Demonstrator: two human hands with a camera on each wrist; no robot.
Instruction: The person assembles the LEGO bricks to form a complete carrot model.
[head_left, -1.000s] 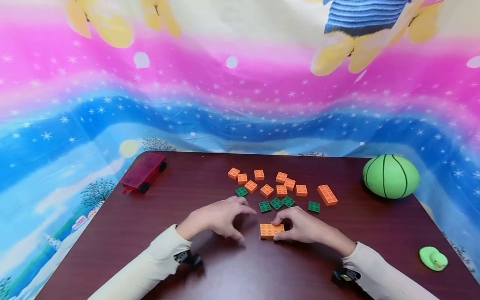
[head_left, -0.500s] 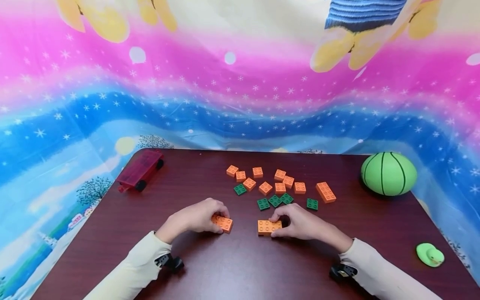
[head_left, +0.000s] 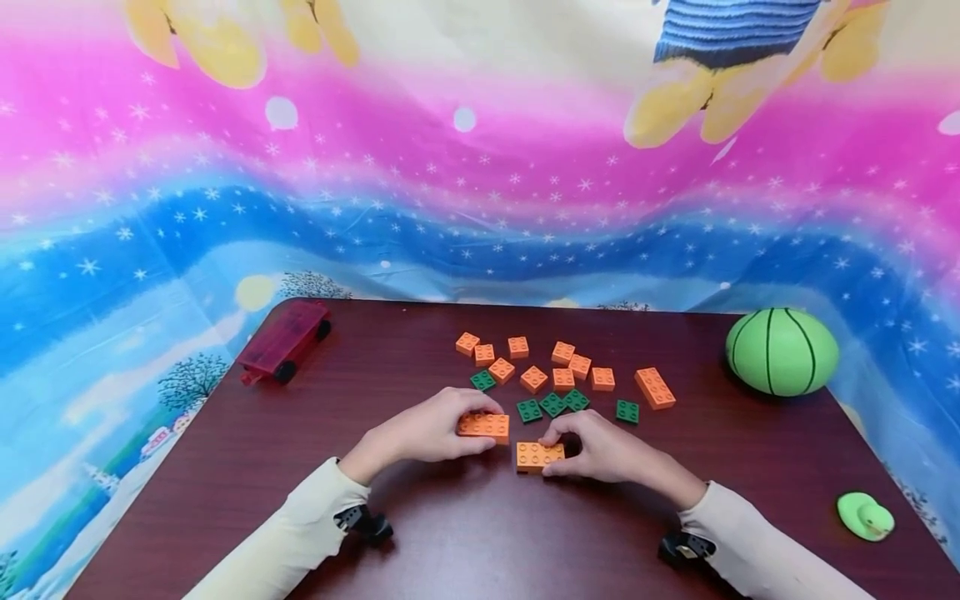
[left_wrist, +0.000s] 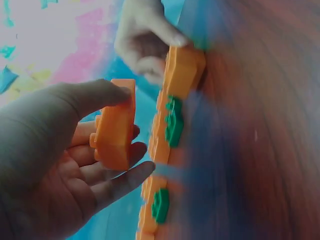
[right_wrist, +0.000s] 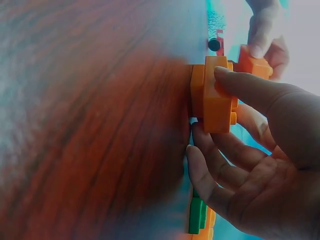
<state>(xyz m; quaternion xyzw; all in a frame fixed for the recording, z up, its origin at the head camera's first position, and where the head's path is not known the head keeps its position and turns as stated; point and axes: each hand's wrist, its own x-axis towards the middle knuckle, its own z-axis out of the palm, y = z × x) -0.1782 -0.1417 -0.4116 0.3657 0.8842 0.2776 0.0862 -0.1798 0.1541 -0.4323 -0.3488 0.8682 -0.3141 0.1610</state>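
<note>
My left hand (head_left: 435, 427) pinches a long orange building brick (head_left: 487, 427) between thumb and fingers. In the left wrist view this brick (left_wrist: 117, 127) is off the table, studs facing the palm side. Just to its right, my right hand (head_left: 600, 450) grips another long orange brick (head_left: 534, 457). The right wrist view shows this upper brick (right_wrist: 217, 95) sitting on a lower orange brick (right_wrist: 197, 92) that rests on the table. The two held bricks are close together but apart in the head view. Fingers partly cover both.
Behind the hands lie several small orange bricks (head_left: 563, 379) and several green bricks (head_left: 529, 410). One long orange brick (head_left: 655, 388) lies to their right. A green ball (head_left: 782, 352), a green duck (head_left: 866, 516) and a red toy cart (head_left: 287, 340) stand near the table edges.
One second ago my left hand was spread with no brick visible in it. Half a second ago it held the orange brick farther left; now it has come right, nearer the right hand, which stays put.
</note>
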